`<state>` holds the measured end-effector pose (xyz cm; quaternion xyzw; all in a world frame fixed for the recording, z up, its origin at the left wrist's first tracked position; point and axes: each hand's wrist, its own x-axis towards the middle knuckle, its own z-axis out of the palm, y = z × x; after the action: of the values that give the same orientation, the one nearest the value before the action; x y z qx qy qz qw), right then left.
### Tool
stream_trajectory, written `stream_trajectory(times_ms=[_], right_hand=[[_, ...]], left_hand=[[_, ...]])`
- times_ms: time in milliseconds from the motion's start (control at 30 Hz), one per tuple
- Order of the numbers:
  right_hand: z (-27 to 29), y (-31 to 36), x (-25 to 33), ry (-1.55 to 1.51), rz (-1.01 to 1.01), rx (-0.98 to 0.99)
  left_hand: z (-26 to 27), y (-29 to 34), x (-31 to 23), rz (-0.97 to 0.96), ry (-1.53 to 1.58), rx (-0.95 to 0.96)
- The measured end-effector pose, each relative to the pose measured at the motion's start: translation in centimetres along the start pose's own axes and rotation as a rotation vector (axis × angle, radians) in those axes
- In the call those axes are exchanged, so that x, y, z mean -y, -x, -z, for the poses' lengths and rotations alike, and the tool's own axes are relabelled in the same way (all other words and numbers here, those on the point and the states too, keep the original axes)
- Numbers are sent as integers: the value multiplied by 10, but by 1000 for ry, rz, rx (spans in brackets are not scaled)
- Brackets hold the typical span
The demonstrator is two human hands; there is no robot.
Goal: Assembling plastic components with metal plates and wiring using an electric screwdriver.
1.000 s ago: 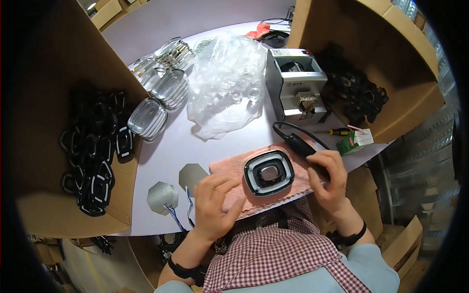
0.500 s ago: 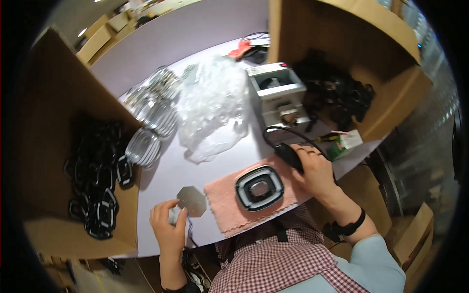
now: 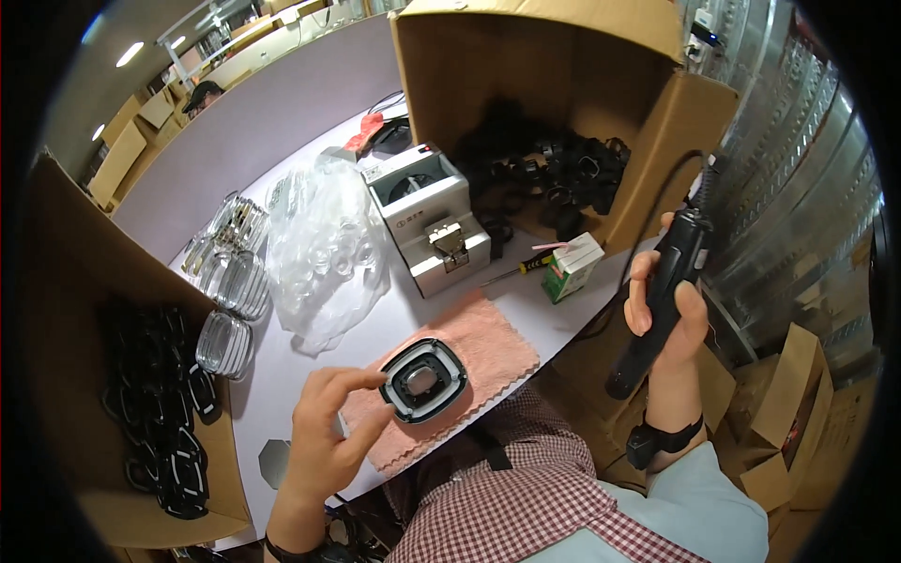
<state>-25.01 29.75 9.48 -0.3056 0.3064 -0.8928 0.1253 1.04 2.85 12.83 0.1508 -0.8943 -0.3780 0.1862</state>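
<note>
Left grip (image 3: pixel 324 433): digits apart at square housing's (image 3: pixel 422 380) rim; contact unclear
Right grip (image 3: pixel 685 338): clamped round black tool (image 3: pixel 664 296)
Square housing: on pink cloth (image 3: pixel 502 333)

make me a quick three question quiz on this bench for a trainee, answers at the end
1. Which hand holds the black corded tool?
2. True or false: the squarish black-and-white part lies on the pink cloth.
3. Fill in: the yellow-handled screwdriver lies beside a green-and-white ____.

Key:
1. The right hand.
2. True.
3. Carton.
</note>
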Motion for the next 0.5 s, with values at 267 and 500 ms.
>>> stream_trajectory(times_ms=[267, 500], right_hand=[[10, 32, 6, 410, -23, -118], [36, 26, -7, 524, -54, -252]], left_hand=[[-78, -28, -37, -126, 27, 262], [-220, -94, -6, -107, 70, 0]])
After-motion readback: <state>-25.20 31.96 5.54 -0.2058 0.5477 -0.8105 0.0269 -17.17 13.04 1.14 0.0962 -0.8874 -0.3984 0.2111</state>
